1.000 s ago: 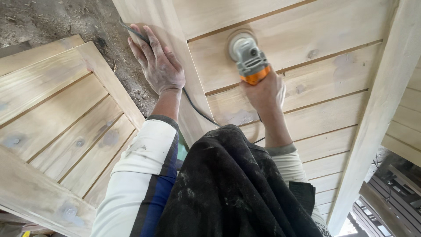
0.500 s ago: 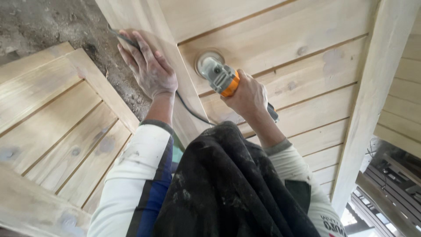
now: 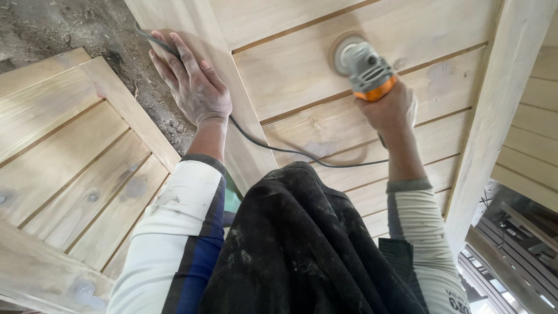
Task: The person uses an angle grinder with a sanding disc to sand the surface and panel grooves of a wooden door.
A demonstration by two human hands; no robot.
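Observation:
My right hand [image 3: 390,110] grips a grey and orange power sander [image 3: 361,63], whose round pad presses on the planks of a pale wooden panel door [image 3: 302,64]. My left hand [image 3: 189,84] lies flat, fingers spread, on the door's left frame rail [image 3: 197,23]. The sander's black cord [image 3: 279,149] runs from under my left hand across the planks to the tool. My dark dusty apron [image 3: 302,250] fills the bottom middle.
A second slatted wooden door [image 3: 70,168] lies at the left, with a strip of dusty ground [image 3: 87,26] between the two. The door's right frame rail [image 3: 494,116] runs down the right side, with more planks [image 3: 529,157] and dark slats [image 3: 511,250] beyond.
My right hand has swept the sander to the right and slightly up across the planks, after first going left. The cord now trails loose across the boards. My left hand stays on the rail.

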